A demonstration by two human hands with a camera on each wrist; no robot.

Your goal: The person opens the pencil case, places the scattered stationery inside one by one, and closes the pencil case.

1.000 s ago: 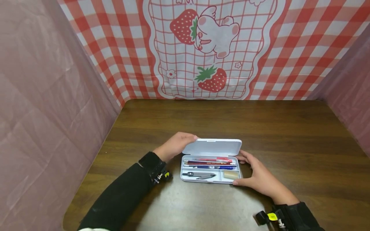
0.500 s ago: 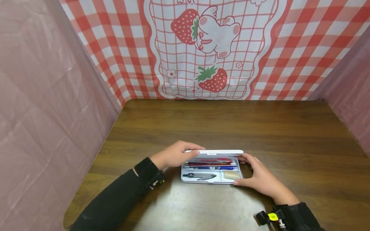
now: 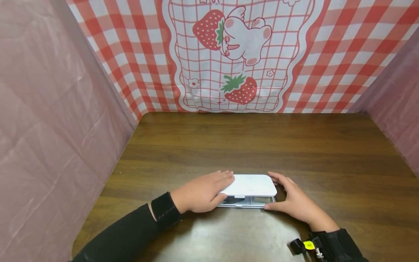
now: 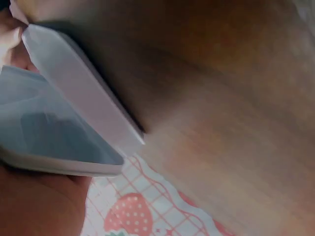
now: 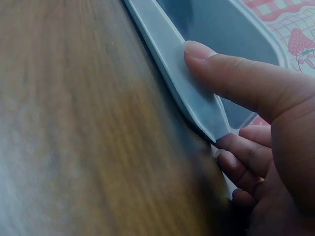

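Note:
A white pencil case lies on the wooden table near its front. Its lid is tipped down almost flat, leaving a thin gap at the front. Through the gap I see a dark compass and a pale eraser. My left hand holds the lid's left end, fingers on top and thumb at its edge. My right hand clasps the case's right end, thumb at the front. The left wrist view shows the lid above the tray. In the right wrist view my thumb presses on the case's edge.
Pink cloth walls close in the left and right sides. A red checked cloth with strawberries hangs at the back. The brown tabletop stretches bare behind the case. A black strap with a yellow tag sits on my right wrist.
The lid has swung down from standing upright to nearly flat over the tray, my left hand following it forward. The pens are now covered. The right hand has stayed put.

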